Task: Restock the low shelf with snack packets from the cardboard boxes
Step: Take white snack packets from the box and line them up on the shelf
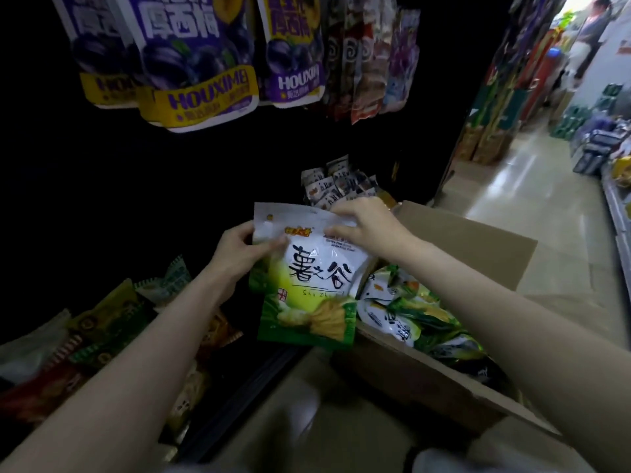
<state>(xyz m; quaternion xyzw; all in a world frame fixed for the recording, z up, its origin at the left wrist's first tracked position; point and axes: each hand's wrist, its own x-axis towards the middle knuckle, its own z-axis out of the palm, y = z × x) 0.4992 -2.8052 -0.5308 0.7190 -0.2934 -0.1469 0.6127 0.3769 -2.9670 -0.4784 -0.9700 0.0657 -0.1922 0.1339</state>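
I hold a white and green snack packet [307, 285] upright between the dark shelf and the cardboard box. My left hand [240, 250] pinches its upper left edge, thumb on the front. My right hand [362, 223] grips its top right corner from above. The open cardboard box [461, 247] stands at the right and holds several more packets of the same kind [409, 319]. The low shelf [112, 322] at the lower left carries several green, red and orange packets.
Purple plum bags [198, 63] and other hanging packets [368, 63] hang above on the dark rack. Small white packets [338, 186] lie deeper on the shelf behind the held packet. A second box flap [307, 421] lies in front. A lit aisle with stacked goods [594, 145] runs off right.
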